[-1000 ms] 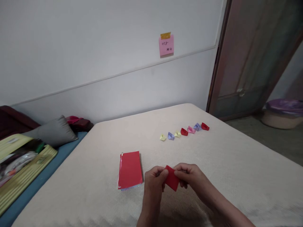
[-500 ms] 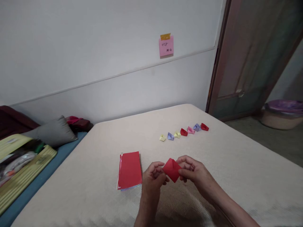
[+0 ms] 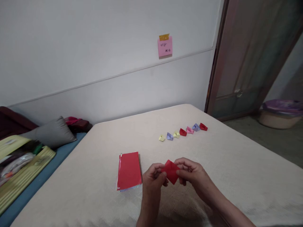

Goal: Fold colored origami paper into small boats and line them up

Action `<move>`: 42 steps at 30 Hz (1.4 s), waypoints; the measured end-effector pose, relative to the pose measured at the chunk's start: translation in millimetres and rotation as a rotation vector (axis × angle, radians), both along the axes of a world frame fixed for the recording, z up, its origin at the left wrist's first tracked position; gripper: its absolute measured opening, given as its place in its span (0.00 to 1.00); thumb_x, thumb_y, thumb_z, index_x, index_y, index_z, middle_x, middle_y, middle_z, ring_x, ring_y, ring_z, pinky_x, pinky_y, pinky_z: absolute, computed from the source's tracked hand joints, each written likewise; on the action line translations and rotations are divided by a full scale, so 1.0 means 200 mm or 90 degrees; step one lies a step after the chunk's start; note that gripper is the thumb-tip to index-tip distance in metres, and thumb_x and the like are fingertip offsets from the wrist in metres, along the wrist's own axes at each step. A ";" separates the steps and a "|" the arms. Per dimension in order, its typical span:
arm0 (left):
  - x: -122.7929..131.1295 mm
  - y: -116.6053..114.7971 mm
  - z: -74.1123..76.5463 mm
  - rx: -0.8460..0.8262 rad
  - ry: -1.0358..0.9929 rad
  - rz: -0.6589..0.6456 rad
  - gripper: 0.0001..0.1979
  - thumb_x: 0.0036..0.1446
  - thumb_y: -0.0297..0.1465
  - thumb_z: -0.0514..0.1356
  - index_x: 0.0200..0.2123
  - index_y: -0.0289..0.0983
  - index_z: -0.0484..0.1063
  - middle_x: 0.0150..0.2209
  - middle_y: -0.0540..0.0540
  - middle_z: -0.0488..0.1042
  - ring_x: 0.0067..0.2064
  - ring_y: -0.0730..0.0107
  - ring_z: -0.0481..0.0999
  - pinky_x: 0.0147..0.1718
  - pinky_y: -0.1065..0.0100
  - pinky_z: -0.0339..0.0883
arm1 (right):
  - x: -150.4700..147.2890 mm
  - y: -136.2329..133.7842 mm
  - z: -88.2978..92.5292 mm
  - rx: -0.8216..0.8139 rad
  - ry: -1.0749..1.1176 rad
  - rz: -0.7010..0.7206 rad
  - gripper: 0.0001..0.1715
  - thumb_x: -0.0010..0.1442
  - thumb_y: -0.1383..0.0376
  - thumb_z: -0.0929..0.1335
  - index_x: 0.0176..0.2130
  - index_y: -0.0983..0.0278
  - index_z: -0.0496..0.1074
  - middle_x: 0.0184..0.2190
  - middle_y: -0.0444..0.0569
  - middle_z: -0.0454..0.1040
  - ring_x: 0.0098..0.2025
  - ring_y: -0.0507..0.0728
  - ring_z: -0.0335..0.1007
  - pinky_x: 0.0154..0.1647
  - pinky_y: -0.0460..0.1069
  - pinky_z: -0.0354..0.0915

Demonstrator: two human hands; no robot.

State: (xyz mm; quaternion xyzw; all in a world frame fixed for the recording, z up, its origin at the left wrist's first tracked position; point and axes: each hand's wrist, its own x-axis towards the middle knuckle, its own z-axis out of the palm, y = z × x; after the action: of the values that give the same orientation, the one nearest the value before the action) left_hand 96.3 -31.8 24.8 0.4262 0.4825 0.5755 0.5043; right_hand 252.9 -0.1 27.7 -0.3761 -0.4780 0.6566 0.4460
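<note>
Between my left hand (image 3: 153, 178) and my right hand (image 3: 191, 172) a folded piece of red origami paper (image 3: 170, 171) is held up above the mattress, pinched at its two sides. It forms a diamond shape with a crease down the middle. To the left of my hands lies a stack of red origami paper sheets (image 3: 129, 171), its lower edge showing other colours. Farther ahead stands a row of several small folded paper boats (image 3: 182, 132) in yellow, lilac, red and pink.
A beige textured mattress (image 3: 71, 176) carries all of this. At the left, a grey pillow (image 3: 50, 134) and a yellow mat (image 3: 30, 164) with bagged items lie on a blue surface. A pink note (image 3: 165, 46) is taped to the white wall. A brown door (image 3: 239, 56) and a basket (image 3: 279, 119) stand at the right.
The red paper has shifted from a more pointed shape to a flatter diamond, and my hands sit slightly closer together. The view has tilted a little.
</note>
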 end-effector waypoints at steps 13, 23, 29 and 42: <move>0.02 -0.01 -0.01 -0.008 -0.032 0.056 0.04 0.48 0.27 0.59 0.26 0.35 0.74 0.19 0.51 0.70 0.24 0.74 0.67 0.24 0.72 0.60 | -0.01 0.00 -0.01 -0.026 0.030 -0.033 0.08 0.46 0.69 0.67 0.27 0.64 0.77 0.18 0.44 0.71 0.22 0.51 0.62 0.24 0.47 0.55; 0.03 -0.01 0.00 -0.004 0.028 0.043 0.03 0.44 0.23 0.60 0.23 0.36 0.69 0.18 0.54 0.67 0.23 0.75 0.64 0.24 0.72 0.57 | -0.01 -0.01 0.01 0.072 -0.073 -0.031 0.03 0.48 0.68 0.68 0.24 0.65 0.71 0.17 0.42 0.68 0.22 0.50 0.59 0.25 0.46 0.54; 0.04 -0.01 0.00 0.014 0.016 0.050 0.09 0.46 0.22 0.57 0.32 0.37 0.67 0.21 0.55 0.68 0.24 0.76 0.64 0.24 0.73 0.57 | -0.04 0.00 -0.01 0.033 -0.039 -0.085 0.08 0.43 0.68 0.70 0.26 0.63 0.66 0.16 0.37 0.66 0.20 0.49 0.60 0.22 0.45 0.55; 0.08 -0.02 -0.02 -0.062 -0.017 0.014 0.03 0.48 0.27 0.61 0.25 0.33 0.69 0.20 0.52 0.68 0.22 0.78 0.57 0.21 0.73 0.50 | -0.05 -0.02 0.00 0.034 -0.016 -0.034 0.10 0.46 0.71 0.69 0.29 0.63 0.64 0.19 0.38 0.69 0.23 0.49 0.65 0.24 0.44 0.57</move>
State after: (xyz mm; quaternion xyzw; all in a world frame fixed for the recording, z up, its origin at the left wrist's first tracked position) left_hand 112.2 -35.1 20.6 0.3881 0.5082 0.5623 0.5243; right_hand 242.8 -3.8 26.7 -0.3847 -0.4905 0.6269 0.4674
